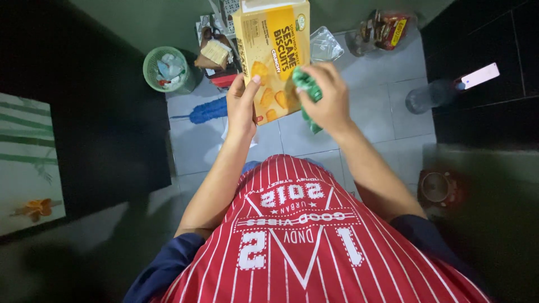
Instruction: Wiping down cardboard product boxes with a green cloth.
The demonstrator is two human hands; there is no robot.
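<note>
I hold a tall yellow biscuit box (273,47) upright in front of me, above a grey tiled floor. My left hand (241,106) grips the box's lower left edge, thumb on its front. My right hand (325,98) is closed around a bunched green cloth (306,90) and presses it against the box's lower right face. A tail of the cloth hangs below my fingers. My red striped shirt fills the bottom of the view.
A green bin (167,69) with rubbish stands on the floor at the left, a blue duster (206,111) near it. A clear plastic container (325,45), a packet bag (387,28), a clear bottle (426,96) and a phone (478,76) on a dark counter lie to the right.
</note>
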